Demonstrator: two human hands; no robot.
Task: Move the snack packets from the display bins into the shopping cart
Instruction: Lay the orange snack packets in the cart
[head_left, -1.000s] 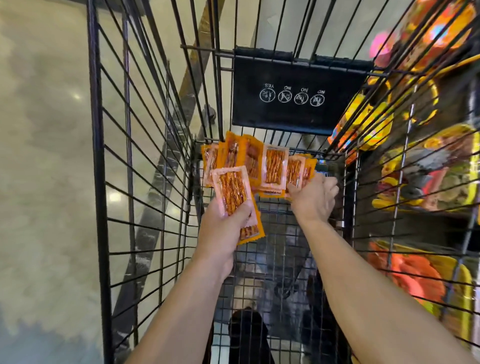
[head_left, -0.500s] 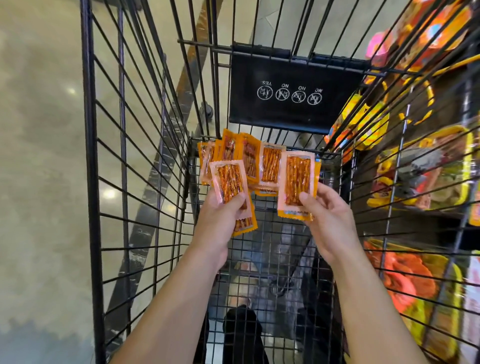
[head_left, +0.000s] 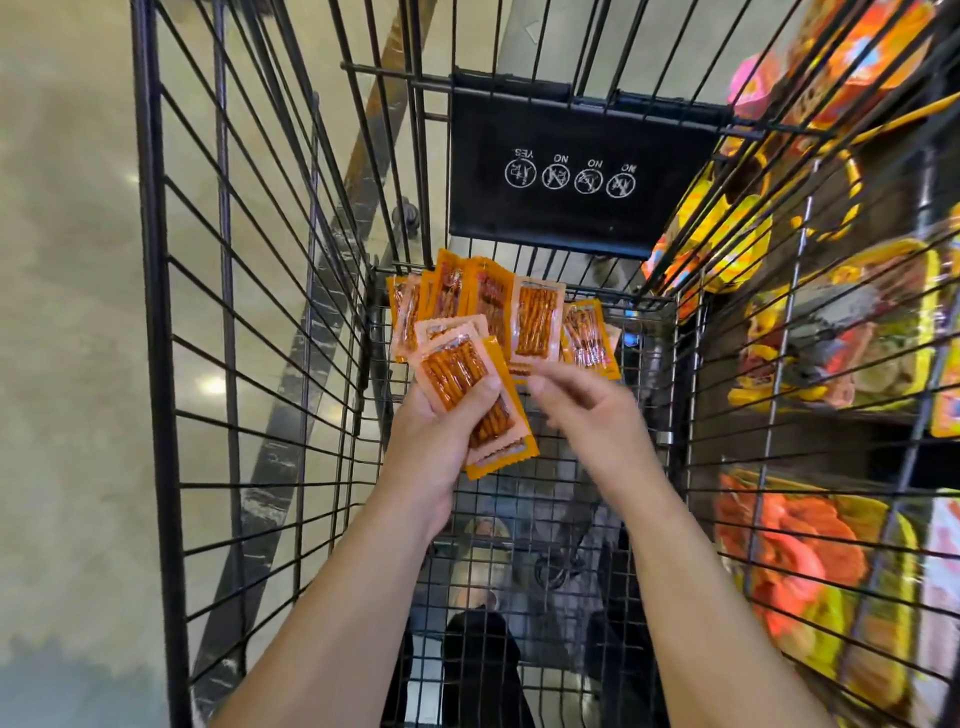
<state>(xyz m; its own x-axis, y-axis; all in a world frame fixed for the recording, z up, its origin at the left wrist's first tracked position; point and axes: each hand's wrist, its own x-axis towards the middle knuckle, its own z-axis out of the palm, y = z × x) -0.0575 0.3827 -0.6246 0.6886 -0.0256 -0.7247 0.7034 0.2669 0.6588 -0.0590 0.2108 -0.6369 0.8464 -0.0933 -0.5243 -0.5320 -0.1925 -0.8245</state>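
The black wire shopping cart (head_left: 156, 364) fills nearly everything in front of me, and I look down into its basket from the handle end. The black panel (head_left: 571, 171) with the round white signs hangs across its far end, and I place everything else from that.

To the right of the panel, outside the cart's wire wall, stand the display bins (head_left: 883, 312), stacked with yellow and orange bags. They are close alongside, which I take to be why the cart is parked here: a short reach from bin to basket.

Directly below the panel, a fan of orange snack packets (head_left: 537, 322) leans against the cart's end wall, overlapping one another. They are in the basket already, so that part of the job looks done.

Nearer to me than the panel, and a little to its left, the person's left hand (head_left: 436, 441) is clamped on a small stack of the same packets (head_left: 457, 371). The thumb (head_left: 483, 395) lies across the top one and pins the stack against the fingers underneath. It hovers over the basket, not resting on it. I read the left hand as a holder, feeding packets out a few at a time.

Below the panel's middle, just beside that stack, the right hand (head_left: 597, 421) is blurred. Its fingers are loose and apart, and I see nothing in them. Thumb and forefinger point toward the stack, probably to take the next packet.
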